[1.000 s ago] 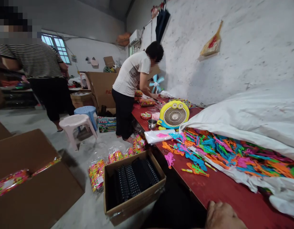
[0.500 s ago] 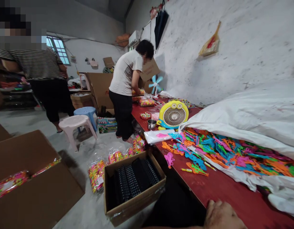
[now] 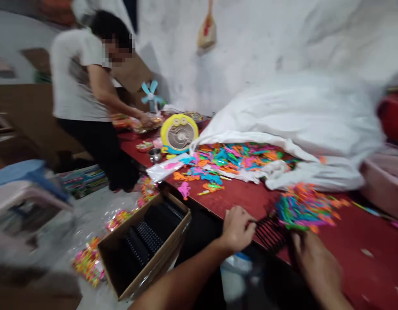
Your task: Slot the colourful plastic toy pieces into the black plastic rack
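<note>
My left hand is closed on the left end of a black slotted rack at the table's front edge. My right hand is at the other end, its thumb along the rack's near side and its other fingers mostly hidden. A thick bunch of colourful flat plastic pieces, in orange, blue, green and pink, lies over the right part of the rack. Blur hides how the pieces sit in it. To my left, an open cardboard box holds several black slotted racks.
A white sack spills similar plastic pieces onto the red table. A yellow fan and metal cup stand farther back. A pink tub is at right. A co-worker bends over bags at left.
The view has swung right. One hand rested on the table's edge before; now both hands are at the black rack with the colourful pieces. The co-worker's arm reaches across the bags.
</note>
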`<state>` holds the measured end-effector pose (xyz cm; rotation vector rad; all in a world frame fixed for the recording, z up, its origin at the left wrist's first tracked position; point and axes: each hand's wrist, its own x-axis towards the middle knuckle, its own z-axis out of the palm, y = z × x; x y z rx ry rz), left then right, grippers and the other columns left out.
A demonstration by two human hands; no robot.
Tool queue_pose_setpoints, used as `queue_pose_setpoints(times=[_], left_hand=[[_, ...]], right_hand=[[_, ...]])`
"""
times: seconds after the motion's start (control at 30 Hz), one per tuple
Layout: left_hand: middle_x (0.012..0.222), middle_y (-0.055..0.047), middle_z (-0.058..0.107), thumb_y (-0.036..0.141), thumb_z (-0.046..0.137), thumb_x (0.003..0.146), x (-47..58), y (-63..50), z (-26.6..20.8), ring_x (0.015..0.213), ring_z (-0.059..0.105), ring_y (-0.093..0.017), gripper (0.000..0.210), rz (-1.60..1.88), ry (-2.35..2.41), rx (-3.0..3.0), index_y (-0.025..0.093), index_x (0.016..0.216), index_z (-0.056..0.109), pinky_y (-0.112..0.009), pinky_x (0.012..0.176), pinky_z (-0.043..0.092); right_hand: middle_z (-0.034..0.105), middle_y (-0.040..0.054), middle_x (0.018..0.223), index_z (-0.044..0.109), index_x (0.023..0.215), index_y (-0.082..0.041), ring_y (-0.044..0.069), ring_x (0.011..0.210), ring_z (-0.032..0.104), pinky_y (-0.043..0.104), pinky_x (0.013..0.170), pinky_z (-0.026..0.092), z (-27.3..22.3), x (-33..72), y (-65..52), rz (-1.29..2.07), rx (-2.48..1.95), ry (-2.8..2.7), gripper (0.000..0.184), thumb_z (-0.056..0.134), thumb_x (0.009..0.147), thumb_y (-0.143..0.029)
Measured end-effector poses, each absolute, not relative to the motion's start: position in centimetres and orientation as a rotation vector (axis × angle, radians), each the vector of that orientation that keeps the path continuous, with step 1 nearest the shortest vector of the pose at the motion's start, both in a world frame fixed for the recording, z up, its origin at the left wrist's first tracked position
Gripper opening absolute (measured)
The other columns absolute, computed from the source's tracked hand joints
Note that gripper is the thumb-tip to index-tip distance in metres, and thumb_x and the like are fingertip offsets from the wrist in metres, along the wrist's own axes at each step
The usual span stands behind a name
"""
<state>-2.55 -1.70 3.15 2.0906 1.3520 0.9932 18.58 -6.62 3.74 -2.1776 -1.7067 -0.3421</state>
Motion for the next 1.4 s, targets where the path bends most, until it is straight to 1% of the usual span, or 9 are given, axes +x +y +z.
queue_pose_setpoints(times=[0.2, 0.43, 0.53, 0.7, 0.87, 1.0, 1.1, 1.23, 1.4], left_hand=[[0.106, -0.004, 0.062, 0.019, 0.057, 0.089, -1.9, -4.0, 5.1, 0.103, 0.055, -0.02, 0.023, 1.261, 1.279, 2.033, 0.024, 0.11, 0.064, -0.036, 0.089, 0.04], [0.113, -0.005, 0.062, 0.037, 0.067, 0.087, 1.8, -4.7, 10.9, 0.105, 0.055, -0.022, 0.034, 1.3, 1.014, 2.383, 0.025, 0.119, 0.061, -0.037, 0.089, 0.039], [0.105, -0.004, 0.065, 0.041, 0.067, 0.087, 3.7, -3.4, 12.3, 0.101, 0.056, -0.022, 0.027, 1.211, 1.015, 2.521, 0.026, 0.109, 0.066, -0.037, 0.086, 0.038], [0.097, -0.002, 0.067, 0.036, 0.061, 0.093, 4.7, -1.0, 13.5, 0.098, 0.057, -0.019, 0.015, 1.006, 0.978, 2.723, 0.024, 0.099, 0.068, -0.035, 0.085, 0.037], [0.096, -0.003, 0.067, 0.03, 0.058, 0.093, 5.0, 0.6, 14.4, 0.095, 0.059, -0.019, 0.013, 0.806, 0.982, 2.9, 0.021, 0.092, 0.066, -0.033, 0.082, 0.036], [0.092, -0.003, 0.066, 0.029, 0.054, 0.094, 5.7, 1.1, 14.8, 0.092, 0.059, -0.019, 0.015, 0.753, 1.022, 2.949, 0.019, 0.087, 0.064, -0.032, 0.078, 0.036], [0.089, -0.004, 0.066, 0.028, 0.052, 0.095, 6.1, 1.6, 15.2, 0.088, 0.059, -0.018, 0.019, 0.672, 1.04, 2.981, 0.019, 0.084, 0.064, -0.032, 0.076, 0.036], [0.091, -0.004, 0.065, 0.027, 0.051, 0.095, 6.5, 2.0, 16.0, 0.091, 0.059, -0.02, 0.018, 0.575, 1.003, 3.062, 0.018, 0.088, 0.065, -0.032, 0.078, 0.037], [0.092, -0.005, 0.064, 0.027, 0.051, 0.096, 7.3, 2.4, 16.0, 0.094, 0.058, -0.021, 0.018, 0.508, 0.949, 3.124, 0.018, 0.089, 0.065, -0.034, 0.083, 0.035]], right_hand=[[0.068, 0.0089, 0.093, 0.061, 0.102, -0.017, 0.018, 0.069, 0.061, 0.028, 0.056, 0.028, 4.0, 18.2, -6.3, -0.266, -2.16, -1.66, 0.024, 0.044, 0.098, -0.034], [0.068, 0.0085, 0.089, 0.059, 0.097, -0.017, 0.02, 0.07, 0.061, 0.027, 0.057, 0.027, 3.5, 18.5, -6.6, -0.141, -2.031, -1.579, 0.02, 0.046, 0.095, -0.033], [0.068, 0.0093, 0.086, 0.059, 0.093, -0.017, 0.021, 0.07, 0.062, 0.027, 0.058, 0.031, 3.2, 18.9, -6.4, -0.08, -1.939, -1.541, 0.02, 0.045, 0.093, -0.032], [0.07, 0.0094, 0.085, 0.062, 0.087, -0.018, 0.021, 0.073, 0.063, 0.028, 0.065, 0.039, 2.9, 20.0, -5.9, 0.071, -1.806, -1.492, 0.018, 0.047, 0.085, -0.028], [0.068, 0.0042, 0.073, 0.065, 0.08, -0.018, 0.018, 0.067, 0.061, 0.026, 0.063, 0.04, 2.5, 21.2, -5.0, 0.281, -1.776, -1.459, 0.017, 0.049, 0.078, -0.026], [0.067, 0.0022, 0.071, 0.066, 0.084, -0.017, 0.016, 0.064, 0.059, 0.024, 0.061, 0.039, 2.5, 21.7, -4.7, 0.366, -1.703, -1.405, 0.02, 0.051, 0.079, -0.029], [0.069, 0.0038, 0.076, 0.067, 0.089, -0.017, 0.017, 0.067, 0.061, 0.025, 0.061, 0.038, 3.2, 21.3, -4.7, 0.315, -1.684, -1.439, 0.024, 0.053, 0.085, -0.035], [0.072, 0.008, 0.084, 0.067, 0.09, -0.018, 0.02, 0.072, 0.064, 0.026, 0.059, 0.032, 4.6, 20.0, -4.5, 0.065, -1.924, -1.511, 0.027, 0.052, 0.092, -0.04], [0.072, 0.0096, 0.086, 0.065, 0.092, -0.018, 0.021, 0.072, 0.064, 0.028, 0.058, 0.027, 5.0, 19.0, -3.8, -0.121, -2.119, -1.592, 0.026, 0.049, 0.096, -0.037]])
